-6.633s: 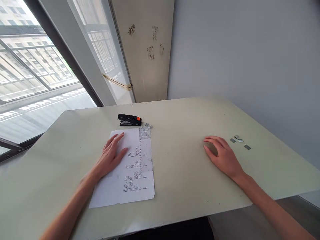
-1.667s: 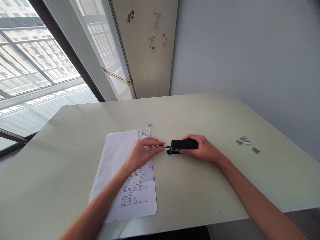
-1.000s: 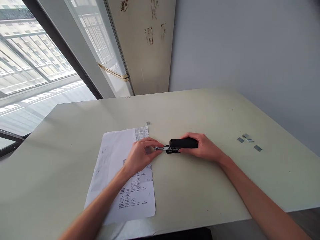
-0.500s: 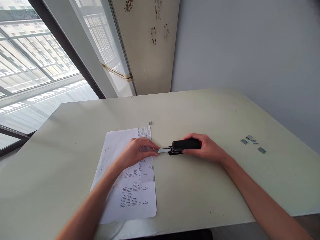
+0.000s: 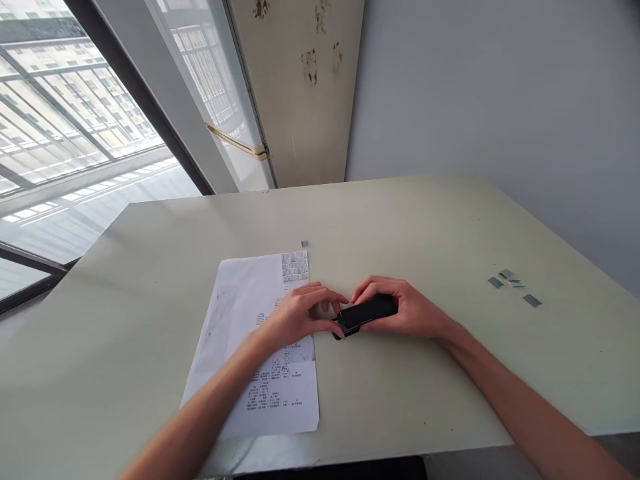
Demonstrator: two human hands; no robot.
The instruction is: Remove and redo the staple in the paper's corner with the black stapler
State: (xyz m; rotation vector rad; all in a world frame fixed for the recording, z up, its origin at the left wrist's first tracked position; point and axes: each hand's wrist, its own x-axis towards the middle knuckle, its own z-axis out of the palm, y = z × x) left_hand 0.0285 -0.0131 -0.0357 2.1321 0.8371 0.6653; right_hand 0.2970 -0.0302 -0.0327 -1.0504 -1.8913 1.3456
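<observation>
1. Stapler: mid-worktop, clasped in right hand's grip.
2. Left hand's grip bends round its 8 o'clock nose.
3. Paper toward 9 o'clock, staples near 3.

The person's left hand and right hand are bare, with slim fingers and narrow wrists. The left forearm and right forearm are slender and uncovered as far as the picture shows them. Beyond the table's near edge lies a plain black shape, perhaps clothing; its material is too dark to tell.
</observation>
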